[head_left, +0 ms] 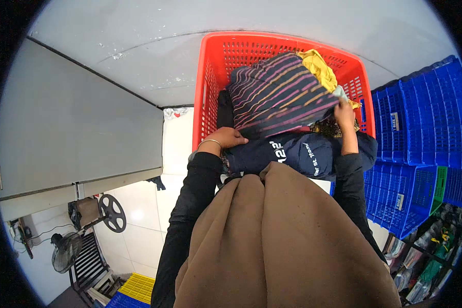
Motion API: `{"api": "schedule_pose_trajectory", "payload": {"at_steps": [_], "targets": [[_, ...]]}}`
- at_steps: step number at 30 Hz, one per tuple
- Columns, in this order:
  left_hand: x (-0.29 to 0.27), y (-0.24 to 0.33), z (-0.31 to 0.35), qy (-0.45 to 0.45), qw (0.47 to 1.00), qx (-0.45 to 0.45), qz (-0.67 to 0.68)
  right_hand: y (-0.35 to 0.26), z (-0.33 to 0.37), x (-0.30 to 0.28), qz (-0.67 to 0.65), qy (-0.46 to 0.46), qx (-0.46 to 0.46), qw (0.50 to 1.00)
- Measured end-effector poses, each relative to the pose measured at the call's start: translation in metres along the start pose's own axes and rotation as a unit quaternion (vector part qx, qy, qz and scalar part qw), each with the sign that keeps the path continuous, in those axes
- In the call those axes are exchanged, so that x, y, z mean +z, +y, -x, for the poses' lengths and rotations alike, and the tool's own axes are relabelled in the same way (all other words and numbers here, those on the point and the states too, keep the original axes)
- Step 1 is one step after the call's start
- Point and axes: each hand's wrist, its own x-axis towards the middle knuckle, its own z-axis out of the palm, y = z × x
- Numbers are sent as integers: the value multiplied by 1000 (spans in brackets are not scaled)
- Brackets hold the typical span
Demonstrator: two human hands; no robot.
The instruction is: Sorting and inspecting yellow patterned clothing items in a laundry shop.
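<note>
A red plastic basket (285, 37) with perforated walls stands before me, full of clothes. Across the top of the pile spreads a dark striped cloth (280, 92) with pink and orange lines. My left hand (225, 137) pinches its near left corner, and my right hand (345, 114) has closed on its right edge. Under and nearer than it, a navy garment (313, 156) with white lettering hangs over the basket's front. Yellow fabric (318, 69) lies at the far right of the pile. Beneath the right hand a patterned brown cloth (329, 127) partly shows.
Blue crates (421, 118) are stacked to the right, above packed, bagged items (426, 256). At left stands a large grey panel or tabletop (82, 118). A fan (66, 251), a black wheel (112, 213) and a yellow crate (137, 287) are at lower left.
</note>
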Motion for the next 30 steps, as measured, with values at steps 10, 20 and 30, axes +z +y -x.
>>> {"api": "schedule_pose_trajectory", "payload": {"at_steps": [10, 20, 30], "targets": [[4, -1, -1, 43, 998, 31, 27, -77, 17, -27, 119, 148, -251, 949], [3, -9, 2, 75, 995, -61, 34, -237, 30, 116, 170, -16, -529, 832], [0, -8, 9, 85, 987, -101, 89, -111, -39, 142, 203, -107, -359, 905]]}}
